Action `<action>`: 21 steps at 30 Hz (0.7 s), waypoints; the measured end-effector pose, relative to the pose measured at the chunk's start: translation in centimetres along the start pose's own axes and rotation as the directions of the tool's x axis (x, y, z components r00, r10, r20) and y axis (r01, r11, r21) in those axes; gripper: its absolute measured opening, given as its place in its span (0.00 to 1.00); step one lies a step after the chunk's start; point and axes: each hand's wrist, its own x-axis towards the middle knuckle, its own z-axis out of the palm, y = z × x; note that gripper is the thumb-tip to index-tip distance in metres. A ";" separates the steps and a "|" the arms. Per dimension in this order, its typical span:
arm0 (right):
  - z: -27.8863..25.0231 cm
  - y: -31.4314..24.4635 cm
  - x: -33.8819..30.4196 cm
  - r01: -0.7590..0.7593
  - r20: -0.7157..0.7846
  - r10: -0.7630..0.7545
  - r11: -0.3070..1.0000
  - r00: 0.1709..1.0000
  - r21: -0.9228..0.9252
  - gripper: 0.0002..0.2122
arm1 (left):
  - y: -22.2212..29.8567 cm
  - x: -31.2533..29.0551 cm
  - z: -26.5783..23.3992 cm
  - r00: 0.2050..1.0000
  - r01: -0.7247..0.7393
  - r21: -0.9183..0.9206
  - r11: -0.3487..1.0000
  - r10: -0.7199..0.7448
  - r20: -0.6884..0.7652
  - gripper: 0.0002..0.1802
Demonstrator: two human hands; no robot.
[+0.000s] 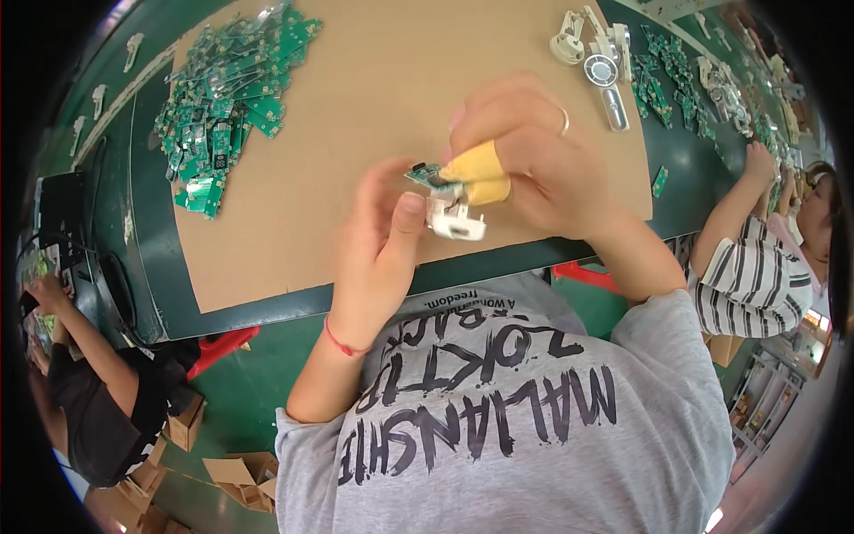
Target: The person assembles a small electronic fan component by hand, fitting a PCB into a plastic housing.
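Observation:
My left hand (378,240) is closed on a white plastic housing (458,222), its thumb pressed on the near end. Just above the housing, a small green circuit board (425,175) is pinched by my right hand (543,156), whose thumb and a finger wear yellow covers. Dark wire shows between board and housing; how they join is too small to tell. Both hands hang over the brown cardboard sheet (356,107), close to the table's near edge. Some fingers of each hand are blurred or hidden.
A large heap of green circuit boards (227,98) lies on the sheet's far left. White handheld fan parts (602,71) sit at its far right corner, with more boards (680,76) beyond. Co-workers sit left and right (756,258). Open cardboard boxes (240,476) stand on the floor.

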 end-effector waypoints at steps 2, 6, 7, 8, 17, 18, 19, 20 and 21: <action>-0.7 -0.2 0.7 0.181 0.103 -0.174 0.981 0.979 -0.066 0.06 | 0.3 0.4 -1.3 0.806 0.526 -0.345 0.777 -0.325 0.495 0.28; -1.4 -1.1 1.8 0.335 0.244 -0.303 0.937 0.921 -0.100 0.06 | -0.9 0.2 0.2 0.812 0.566 -0.688 0.455 -0.163 0.560 0.26; -1.8 -1.2 1.9 0.354 0.284 -0.311 0.928 0.907 -0.114 0.06 | -0.2 0.2 0.5 0.861 0.501 -0.769 0.397 -0.139 0.489 0.22; -2.0 -1.3 1.9 0.374 0.322 -0.319 0.919 0.891 -0.126 0.05 | 0.3 0.3 0.7 0.860 0.502 -0.769 0.397 -0.137 0.491 0.22; -2.4 -1.0 0.1 -0.927 0.843 0.425 0.313 0.329 0.204 0.06 | -0.4 1.8 0.7 0.923 -0.373 -0.268 0.888 0.384 -0.012 0.28; -2.0 -1.1 -0.4 -0.886 0.725 0.508 0.250 0.464 0.392 0.07 | -0.6 1.8 0.6 0.923 -0.367 -0.340 0.866 0.384 -0.018 0.27; -1.8 -1.3 -0.8 -0.797 0.574 0.597 0.201 0.561 0.570 0.07 | -0.3 1.7 0.7 0.925 -0.361 -0.341 0.868 0.379 -0.016 0.27; -1.7 -1.5 -1.0 -0.774 0.526 0.614 0.240 0.588 0.585 0.08 | 0.1 1.5 0.8 0.930 -0.350 -0.385 0.854 0.367 -0.030 0.27; -1.3 -1.8 -1.2 -0.776 0.527 0.618 0.234 0.583 0.585 0.08 | 0.2 1.4 0.9 0.934 -0.338 -0.429 0.838 0.354 -0.043 0.27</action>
